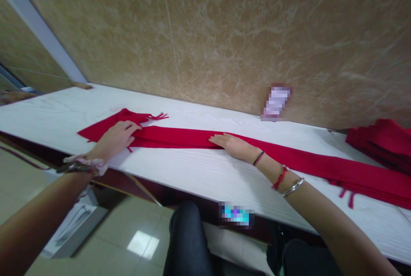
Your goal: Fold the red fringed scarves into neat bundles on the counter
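Observation:
A long red scarf [180, 136] lies folded lengthwise across the white tabletop, running from left of centre to the right edge of the view. My left hand [117, 136] is at its left end, fingers bent and closed on the cloth where it doubles into a slanted flap [104, 122]. Thin red fringe [159, 116] sticks out beyond that flap. Flat on the scarf's middle rests my right hand [236, 145], its fingers stretched out and pointing left. More fringe [349, 199] hangs from the layered cloth at the right.
A heap of red cloth [379, 143] lies at the far right by the tiled wall [224, 44]. A pixelated phone-like object [276, 102] leans against the wall. The white table [192, 169] ends just before my knees. Below at left stands a white box [77, 224].

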A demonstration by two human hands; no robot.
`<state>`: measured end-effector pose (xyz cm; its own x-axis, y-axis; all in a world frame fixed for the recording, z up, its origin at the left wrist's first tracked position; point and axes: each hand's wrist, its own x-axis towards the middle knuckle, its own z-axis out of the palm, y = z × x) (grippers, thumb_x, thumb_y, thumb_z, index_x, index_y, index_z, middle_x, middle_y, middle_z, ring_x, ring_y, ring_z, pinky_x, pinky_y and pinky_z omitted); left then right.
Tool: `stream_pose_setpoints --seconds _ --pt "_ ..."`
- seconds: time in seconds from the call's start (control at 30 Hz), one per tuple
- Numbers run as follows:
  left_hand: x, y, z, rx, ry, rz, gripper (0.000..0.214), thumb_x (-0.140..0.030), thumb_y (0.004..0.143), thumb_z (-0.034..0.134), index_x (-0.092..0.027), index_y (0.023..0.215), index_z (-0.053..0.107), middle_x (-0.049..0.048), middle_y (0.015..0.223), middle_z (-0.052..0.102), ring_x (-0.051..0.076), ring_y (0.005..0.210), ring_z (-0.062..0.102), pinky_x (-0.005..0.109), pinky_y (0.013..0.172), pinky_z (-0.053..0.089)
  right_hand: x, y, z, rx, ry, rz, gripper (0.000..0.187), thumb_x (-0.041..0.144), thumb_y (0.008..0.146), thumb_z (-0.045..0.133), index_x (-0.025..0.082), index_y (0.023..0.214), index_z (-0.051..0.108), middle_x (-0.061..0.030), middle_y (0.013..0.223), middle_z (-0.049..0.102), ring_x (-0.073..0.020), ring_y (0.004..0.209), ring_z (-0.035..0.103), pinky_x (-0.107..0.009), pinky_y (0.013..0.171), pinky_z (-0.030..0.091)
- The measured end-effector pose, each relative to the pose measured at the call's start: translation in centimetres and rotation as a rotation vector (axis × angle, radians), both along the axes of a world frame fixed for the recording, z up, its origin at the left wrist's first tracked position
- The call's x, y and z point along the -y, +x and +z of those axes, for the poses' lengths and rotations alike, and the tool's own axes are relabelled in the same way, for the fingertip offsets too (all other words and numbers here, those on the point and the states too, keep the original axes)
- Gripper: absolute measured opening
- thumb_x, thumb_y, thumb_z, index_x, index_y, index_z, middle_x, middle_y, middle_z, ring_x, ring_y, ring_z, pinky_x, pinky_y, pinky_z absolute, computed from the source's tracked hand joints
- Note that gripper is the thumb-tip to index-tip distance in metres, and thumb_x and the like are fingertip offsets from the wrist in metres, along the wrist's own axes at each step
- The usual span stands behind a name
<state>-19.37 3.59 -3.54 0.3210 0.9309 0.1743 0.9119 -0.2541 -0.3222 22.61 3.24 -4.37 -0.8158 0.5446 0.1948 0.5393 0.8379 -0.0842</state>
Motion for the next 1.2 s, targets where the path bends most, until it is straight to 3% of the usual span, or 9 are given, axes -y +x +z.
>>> stream_pose_setpoints --seconds 0.17,0.3,0.37,0.47,0.57,0.77,0.9,1.07,1.2 --pt "-0.7 1.2 0.9 -0.062 0.064 0.130 0.030 -0.012 0.086 0.032 -0.010 0.108 0.051 0.0135 0.106 0.053 0.022 0.100 0.046 0.031 0.082 0.043 -0.2 1.0 0.0 -0.051 -0.002 -0.027 0.048 0.006 0.089 0.029 0.020 0.132 0.043 -0.0079 0.136 0.046 -0.0176 0.126 0.040 -0.043 0.106 0.030" --pt "-1.1 2.8 1.7 -0.128 0.103 0.168 0.035 -0.010 0.088 0.025 -0.007 0.111 0.052 0.0167 0.107 0.054 0.025 0.098 0.049 0.034 0.075 0.044 0.4 1.4 -0.3 -0.041 -0.088 -0.013 0.052 0.003 0.085 0.030 0.014 0.136 0.039 -0.0100 0.138 0.043 -0.0151 0.127 0.039 -0.035 0.106 0.032" --pt "-1.2 4.1 2.0 -0.121 0.103 0.095 0.040 -0.006 0.085 0.028 -0.007 0.118 0.049 0.0169 0.114 0.052 0.026 0.104 0.048 0.038 0.081 0.042 0.7 1.6 -0.4 -0.045 -0.123 -0.032 0.057 0.002 0.083 0.030 0.013 0.138 0.033 -0.0103 0.139 0.041 -0.0144 0.128 0.037 -0.034 0.107 0.030" --pt "-1.2 6.3 2.1 -0.049 0.031 -0.143 0.050 -0.002 0.081 0.031 -0.011 0.128 0.044 0.0140 0.131 0.044 0.024 0.117 0.041 0.040 0.094 0.035 1.0 1.8 -0.4 -0.034 -0.170 -0.035 0.060 0.000 0.081 0.030 0.013 0.139 0.031 -0.0098 0.141 0.039 -0.0147 0.130 0.034 -0.037 0.110 0.024" --pt "-1.3 7.9 1.2 0.078 -0.082 -0.328 0.045 -0.012 0.087 0.031 -0.011 0.131 0.043 0.0135 0.139 0.037 0.020 0.125 0.034 0.037 0.104 0.027 1.2 1.9 -0.6 -0.027 -0.183 -0.026 0.057 0.002 0.082 0.031 0.013 0.138 0.033 -0.0094 0.142 0.038 -0.0154 0.131 0.031 -0.040 0.110 0.021" --pt "-2.1 5.9 -0.9 0.173 -0.206 -0.352 0.046 -0.018 0.090 0.025 -0.006 0.132 0.040 0.0121 0.141 0.037 0.017 0.130 0.030 0.036 0.107 0.024 1.4 2.0 -1.2 -0.038 -0.112 0.020 0.043 0.023 0.092 0.033 0.018 0.135 0.040 -0.0088 0.142 0.038 -0.0176 0.133 0.028 -0.045 0.109 0.020" --pt "-2.6 5.1 -0.2 0.115 -0.257 -0.343 0.051 -0.005 0.081 0.026 -0.002 0.130 0.042 0.0127 0.136 0.043 0.015 0.127 0.035 0.034 0.107 0.026 1.4 1.9 -0.8 -0.017 -0.112 0.016 0.045 0.031 0.094 0.031 0.016 0.136 0.038 -0.0099 0.143 0.036 -0.0185 0.133 0.027 -0.044 0.108 0.023" --pt "-1.7 11.5 1.5 0.150 -0.123 -0.340 0.049 -0.012 0.085 0.024 -0.007 0.129 0.045 0.0095 0.136 0.045 0.015 0.128 0.036 0.031 0.108 0.026 2.7 2.6 0.6 0.095 -0.021 -0.078 0.050 0.035 0.093 0.035 0.017 0.139 0.031 -0.0101 0.147 0.028 -0.0261 0.135 0.020 -0.055 0.106 0.020" --pt "-0.3 17.5 1.0 0.180 -0.182 -0.551 0.043 -0.030 0.092 0.031 -0.020 0.132 0.043 0.0043 0.141 0.039 0.017 0.129 0.035 0.033 0.107 0.028 4.7 5.0 0.8 0.154 0.038 -0.148 0.048 0.019 0.090 0.036 0.011 0.138 0.035 -0.0124 0.144 0.033 -0.0243 0.134 0.025 -0.045 0.108 0.027"
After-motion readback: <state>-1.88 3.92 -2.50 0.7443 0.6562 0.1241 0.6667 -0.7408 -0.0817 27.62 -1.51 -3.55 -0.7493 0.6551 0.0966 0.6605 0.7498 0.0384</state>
